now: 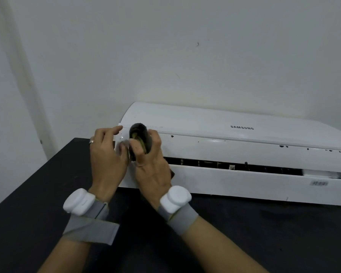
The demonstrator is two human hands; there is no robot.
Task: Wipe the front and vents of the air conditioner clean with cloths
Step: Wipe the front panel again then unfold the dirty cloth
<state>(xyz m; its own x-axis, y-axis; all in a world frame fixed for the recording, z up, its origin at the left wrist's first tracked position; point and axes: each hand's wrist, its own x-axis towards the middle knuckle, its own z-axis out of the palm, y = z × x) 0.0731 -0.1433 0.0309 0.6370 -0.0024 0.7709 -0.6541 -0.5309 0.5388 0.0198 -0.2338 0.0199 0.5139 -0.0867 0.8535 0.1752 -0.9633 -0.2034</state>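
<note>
A white air conditioner [234, 148] lies on a black table [244, 239], its dark vent slot [234, 166] running along the front. My right hand [152, 166] grips a dark folded cloth [140, 138] with a yellowish inner side, held at the unit's left end. Just left of it, my left hand [106, 154] has its fingers curled beside the cloth, the fingertips near the unit's left corner. Whether those fingers pinch the cloth is hidden. Both wrists carry white sensors on grey straps.
A plain white wall [165, 56] rises behind the unit. Small dark specks mark the unit's front panel [283, 146]. A barcode sticker [320, 183] sits at its lower right. The table's left edge runs diagonally at the left.
</note>
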